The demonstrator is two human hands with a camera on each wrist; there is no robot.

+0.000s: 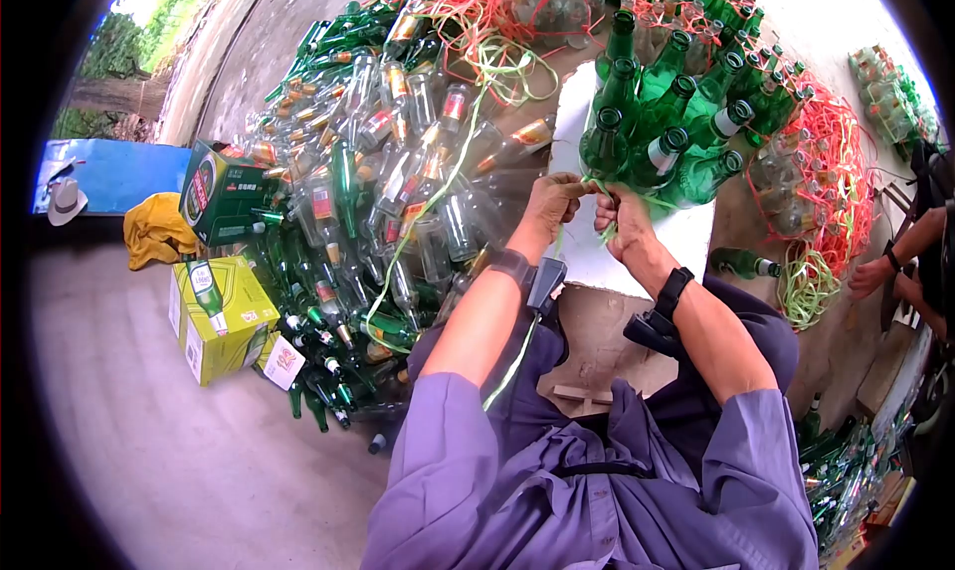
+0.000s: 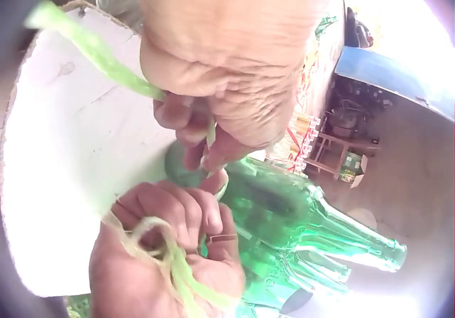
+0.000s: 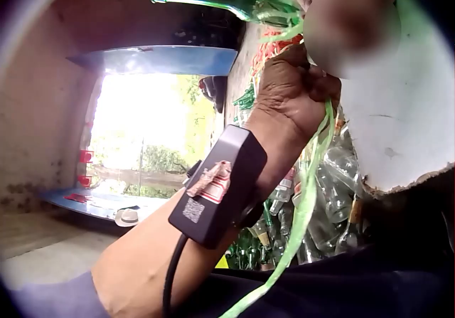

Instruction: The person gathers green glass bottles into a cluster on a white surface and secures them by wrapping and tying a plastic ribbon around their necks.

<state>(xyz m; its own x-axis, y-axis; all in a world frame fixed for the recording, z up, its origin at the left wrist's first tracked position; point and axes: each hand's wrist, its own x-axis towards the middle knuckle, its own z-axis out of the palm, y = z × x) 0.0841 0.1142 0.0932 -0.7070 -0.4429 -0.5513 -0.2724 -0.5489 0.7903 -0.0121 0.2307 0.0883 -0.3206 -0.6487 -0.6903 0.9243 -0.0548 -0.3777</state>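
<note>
Note the glossy, smooth green glass bottles [image 1: 619, 93] at the far right. Your board [image 1: 637, 247] is matt white with a rough edge; your shirt [image 1: 557, 490] is matt cloth.

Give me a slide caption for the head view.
Left hand and right hand pinch green twine beside clustered green bottles on a white board.

Left hand [image 1: 549, 208] and right hand [image 1: 627, 224] close together, fingers [image 2: 190, 215] curled, both forearms [image 1: 479, 323] reaching forward

there were dozens of bottles [image 1: 607, 147], one white board [image 1: 686, 237], two wrist cameras [image 1: 546, 284], one yellow cloth [image 1: 159, 230] and one pale hat [image 1: 68, 202].
</note>
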